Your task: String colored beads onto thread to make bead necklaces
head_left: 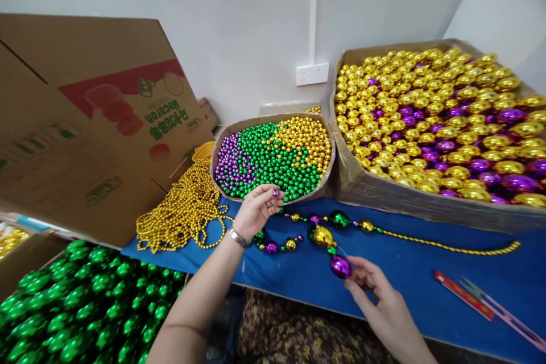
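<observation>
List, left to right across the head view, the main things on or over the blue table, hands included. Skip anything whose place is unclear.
Gold bead strands, left hand with a small purple bead, large purple bead, right hand, red strip.

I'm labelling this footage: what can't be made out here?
Head view:
Whether the bead in the left hand is threaded: too small.
Markings on the red strip: too small, blurred.
One end of the pink tool: cut off by the right edge.
Middle box, floor: hidden by beads.
</observation>
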Demonstrator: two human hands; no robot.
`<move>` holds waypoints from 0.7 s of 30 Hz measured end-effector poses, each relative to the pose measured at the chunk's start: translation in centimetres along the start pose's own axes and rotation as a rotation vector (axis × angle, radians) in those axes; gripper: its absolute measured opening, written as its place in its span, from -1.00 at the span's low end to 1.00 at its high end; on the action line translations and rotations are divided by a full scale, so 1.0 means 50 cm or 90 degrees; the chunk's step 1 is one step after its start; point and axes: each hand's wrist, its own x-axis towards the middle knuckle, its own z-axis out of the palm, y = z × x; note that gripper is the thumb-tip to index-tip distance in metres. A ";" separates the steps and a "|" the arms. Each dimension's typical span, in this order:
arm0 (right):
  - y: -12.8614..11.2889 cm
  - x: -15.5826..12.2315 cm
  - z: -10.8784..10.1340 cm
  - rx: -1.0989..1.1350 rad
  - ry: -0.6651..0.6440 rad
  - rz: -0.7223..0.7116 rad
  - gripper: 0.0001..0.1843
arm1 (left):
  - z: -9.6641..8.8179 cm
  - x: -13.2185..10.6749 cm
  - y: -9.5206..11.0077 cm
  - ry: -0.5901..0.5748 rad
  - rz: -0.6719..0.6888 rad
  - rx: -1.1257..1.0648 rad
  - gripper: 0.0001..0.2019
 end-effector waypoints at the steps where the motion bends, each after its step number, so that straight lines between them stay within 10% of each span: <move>1: -0.003 -0.001 0.001 -0.009 -0.003 -0.001 -0.64 | -0.002 -0.003 0.010 0.010 0.018 -0.005 -0.78; 11: -0.019 -0.014 0.024 -0.064 -0.078 -0.032 -0.71 | -0.029 -0.050 0.039 0.071 0.117 -0.052 -0.78; 21: -0.027 -0.011 0.019 -0.104 -0.054 -0.070 -0.73 | 0.010 -0.060 -0.080 0.036 -0.042 -0.043 -0.77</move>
